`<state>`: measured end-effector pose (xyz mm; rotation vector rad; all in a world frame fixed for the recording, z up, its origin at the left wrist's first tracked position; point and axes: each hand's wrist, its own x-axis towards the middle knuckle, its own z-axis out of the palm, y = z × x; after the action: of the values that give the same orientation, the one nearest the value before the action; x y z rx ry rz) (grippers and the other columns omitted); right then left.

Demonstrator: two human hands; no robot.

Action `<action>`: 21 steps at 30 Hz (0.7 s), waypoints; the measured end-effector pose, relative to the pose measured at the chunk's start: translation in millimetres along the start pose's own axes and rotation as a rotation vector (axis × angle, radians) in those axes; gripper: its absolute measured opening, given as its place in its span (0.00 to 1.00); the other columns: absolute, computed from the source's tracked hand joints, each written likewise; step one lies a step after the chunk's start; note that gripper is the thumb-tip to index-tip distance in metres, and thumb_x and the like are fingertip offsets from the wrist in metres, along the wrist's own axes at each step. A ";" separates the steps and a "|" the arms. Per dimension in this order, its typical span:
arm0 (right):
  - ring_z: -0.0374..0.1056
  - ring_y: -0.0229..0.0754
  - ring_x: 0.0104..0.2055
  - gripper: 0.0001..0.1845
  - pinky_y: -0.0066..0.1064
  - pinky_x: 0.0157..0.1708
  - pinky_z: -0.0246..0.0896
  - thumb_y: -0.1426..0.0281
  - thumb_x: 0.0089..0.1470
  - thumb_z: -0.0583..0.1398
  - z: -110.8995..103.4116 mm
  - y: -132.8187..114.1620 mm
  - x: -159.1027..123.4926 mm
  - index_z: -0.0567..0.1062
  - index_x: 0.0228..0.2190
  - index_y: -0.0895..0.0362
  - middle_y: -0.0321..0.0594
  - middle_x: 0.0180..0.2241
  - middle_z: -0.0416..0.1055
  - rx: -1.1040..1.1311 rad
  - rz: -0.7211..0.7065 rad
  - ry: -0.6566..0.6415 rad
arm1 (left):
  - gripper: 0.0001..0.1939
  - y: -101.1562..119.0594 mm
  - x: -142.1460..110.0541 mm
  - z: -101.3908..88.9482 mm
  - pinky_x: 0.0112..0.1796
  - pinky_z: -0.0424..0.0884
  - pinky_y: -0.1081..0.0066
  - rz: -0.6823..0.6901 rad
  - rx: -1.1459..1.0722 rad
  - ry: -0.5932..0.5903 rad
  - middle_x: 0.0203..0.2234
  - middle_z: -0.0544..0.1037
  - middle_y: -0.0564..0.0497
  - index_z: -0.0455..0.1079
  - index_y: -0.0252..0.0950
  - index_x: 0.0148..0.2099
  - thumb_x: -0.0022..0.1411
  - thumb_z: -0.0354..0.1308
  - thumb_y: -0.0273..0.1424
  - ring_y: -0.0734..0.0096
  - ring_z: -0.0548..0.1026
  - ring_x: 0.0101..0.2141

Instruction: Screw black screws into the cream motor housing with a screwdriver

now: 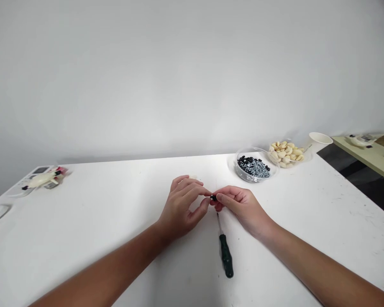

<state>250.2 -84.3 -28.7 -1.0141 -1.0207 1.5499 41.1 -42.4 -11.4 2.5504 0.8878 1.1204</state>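
Note:
Between the fingertips of my right hand [240, 205] is a small black plastic piece [214, 198], pinched just above the white table. The thumb and index finger of my left hand [187, 204] close in at the piece's left end, their tips almost together; whatever lies between them is too small to make out. The other left fingers are loosely bent. Below the hands lies a screwdriver [226, 256] with a dark green handle, its thin shaft pointing up toward the right fingers.
A clear round tub [256, 177] holds silver screws and black pieces. Behind it stands a clear container of cream-coloured, bean-shaped parts [286, 153], beside a white cup [320, 138]. Far left, a cream object with black ends [42, 180] lies near the table's edge. A plain wall [185, 85] rises behind.

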 end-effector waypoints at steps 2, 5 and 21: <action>0.77 0.41 0.36 0.14 0.35 0.41 0.72 0.58 0.58 0.71 0.7 -2.1 -0.6 0.85 0.38 0.56 0.43 0.35 0.83 -0.012 -0.002 -0.002 | 0.08 0.7 0.1 0.1 0.57 0.64 0.55 0.026 0.012 0.018 0.36 0.83 0.53 0.74 0.42 0.45 0.66 0.59 0.24 0.63 0.79 0.44; 0.78 0.42 0.37 0.14 0.36 0.42 0.74 0.58 0.58 0.71 1.2 -4.2 -1.8 0.83 0.37 0.56 0.42 0.34 0.83 -0.025 -0.018 -0.006 | 0.10 1.2 0.0 0.6 0.54 0.66 0.57 0.059 0.017 0.040 0.35 0.83 0.54 0.74 0.42 0.45 0.66 0.61 0.23 0.65 0.79 0.42; 0.79 0.45 0.39 0.13 0.38 0.44 0.75 0.59 0.57 0.72 -1.3 -10.7 -7.9 0.84 0.38 0.55 0.41 0.33 0.82 -0.150 -0.076 0.013 | 0.10 4.0 -0.3 -1.1 0.48 0.68 0.58 0.098 0.027 0.036 0.35 0.85 0.54 0.75 0.42 0.47 0.65 0.64 0.25 0.62 0.81 0.41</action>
<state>255.8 -90.1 -18.1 -1.0741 -1.1667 1.4198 41.9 -45.8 -9.2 2.6292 0.7995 1.1927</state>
